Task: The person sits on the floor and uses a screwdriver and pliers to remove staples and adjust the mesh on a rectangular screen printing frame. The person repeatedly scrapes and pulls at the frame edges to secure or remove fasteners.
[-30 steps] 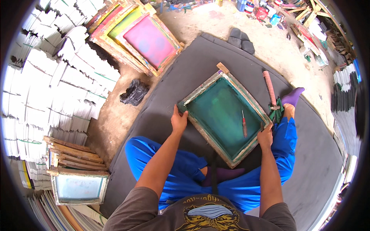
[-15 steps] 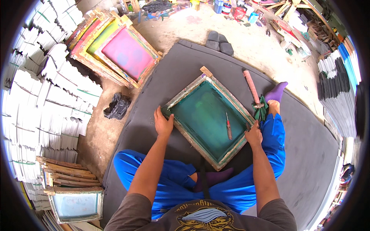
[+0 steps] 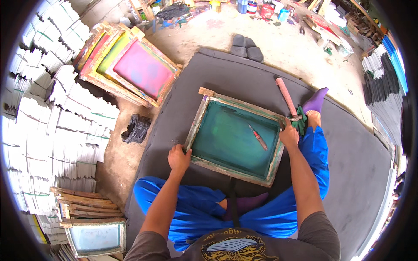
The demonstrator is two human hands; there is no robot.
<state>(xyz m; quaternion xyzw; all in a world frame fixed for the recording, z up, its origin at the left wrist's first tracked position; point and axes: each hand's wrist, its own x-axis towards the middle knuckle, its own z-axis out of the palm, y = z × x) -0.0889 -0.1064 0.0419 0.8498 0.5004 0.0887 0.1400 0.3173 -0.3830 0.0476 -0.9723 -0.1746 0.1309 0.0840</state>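
Note:
A wooden screen-printing frame (image 3: 230,168) with dark green mesh lies in front of my crossed legs, slightly tilted to the view. My left hand (image 3: 179,157) is closed on its near left corner. At the far right corner, my right hand (image 3: 289,134) grips the frame's side. A screwdriver (image 3: 260,140) with a red handle rests on the mesh, towards the right. Just beyond my right hand lies a hammer (image 3: 284,93) with a pink-wrapped handle, its head on a green cloth (image 3: 300,125) beside my foot.
I sit on a dark grey padded mat (image 3: 348,161). Colour-stained frames (image 3: 143,69) lean at the far left, above a black plastic bag (image 3: 136,128). White stacks (image 3: 56,130) line the left side. Grey slippers (image 3: 246,48) sit past the mat's far edge; paint cans (image 3: 266,10) stand farther back.
The frame has turned counterclockwise, and the screwdriver on its mesh has turned with it. My left hand came nearer to me with its corner, while my right hand shifted slightly away.

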